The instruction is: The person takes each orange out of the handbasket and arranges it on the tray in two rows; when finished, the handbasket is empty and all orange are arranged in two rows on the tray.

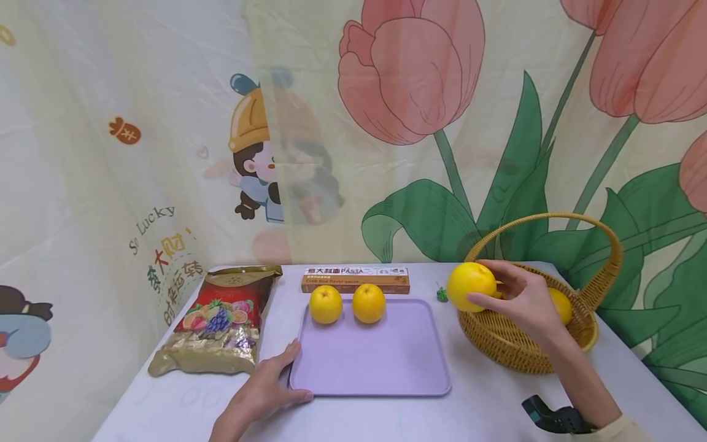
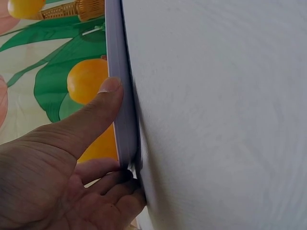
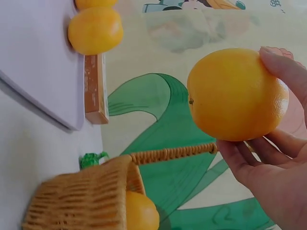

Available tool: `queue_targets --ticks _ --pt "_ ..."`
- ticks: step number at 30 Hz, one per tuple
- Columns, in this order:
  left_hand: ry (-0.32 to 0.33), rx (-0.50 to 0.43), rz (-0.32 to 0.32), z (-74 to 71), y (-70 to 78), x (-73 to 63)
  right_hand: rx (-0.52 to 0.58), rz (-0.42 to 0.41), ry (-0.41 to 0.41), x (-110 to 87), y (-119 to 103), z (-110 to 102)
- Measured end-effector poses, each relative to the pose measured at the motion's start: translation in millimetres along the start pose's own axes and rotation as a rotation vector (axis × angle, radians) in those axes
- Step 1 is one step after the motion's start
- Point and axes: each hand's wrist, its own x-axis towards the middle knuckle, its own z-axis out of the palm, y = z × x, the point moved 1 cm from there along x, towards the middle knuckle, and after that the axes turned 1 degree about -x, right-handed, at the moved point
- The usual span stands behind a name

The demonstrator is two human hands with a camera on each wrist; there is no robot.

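Note:
In the head view my right hand (image 1: 521,301) holds a yellow-orange orange (image 1: 471,286) above the left rim of a wicker basket (image 1: 497,344). Thumb and fingers grip this orange (image 3: 237,95) from opposite sides in the right wrist view. Another orange (image 1: 560,306) lies inside the basket, partly behind the hand. My left hand (image 1: 265,383) grips the near left corner of a lilac tray (image 1: 375,362), its thumb (image 2: 111,88) against the rim. Two oranges, one on the left (image 1: 326,304) and one on the right (image 1: 369,303), sit side by side along the tray's far edge.
A flat pasta box (image 1: 356,282) lies behind the tray. To the left stands a red and gold snack bag (image 1: 223,325). A small green item (image 1: 442,294) is beside the basket, whose tall handle (image 1: 607,245) arches upward. A printed curtain (image 1: 309,245) hangs behind the table.

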Motion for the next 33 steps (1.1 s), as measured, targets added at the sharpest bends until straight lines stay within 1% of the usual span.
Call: queue_targets --ticks 7,15,22,27,33 --pt "0.007 0.009 0.009 0.6 -0.9 -0.4 0.050 0.039 -0.037 8.1 0.1 23.8" --pt "0.003 -0.001 0.015 0.9 -0.9 0.5 0.071 0.050 -0.046 20.0 4.3 53.2" --pt "0.004 -0.005 0.006 1.0 -0.9 0.5 0.038 0.040 -0.087 23.2 15.1 77.5" --pt "0.002 0.001 -0.004 1.7 -0.8 0.6 0.010 0.068 -0.122 23.4 23.9 91.4" --pt "-0.001 0.008 -0.006 2.6 -0.6 2.0 0.015 0.100 -0.167 25.7 34.8 104.4"
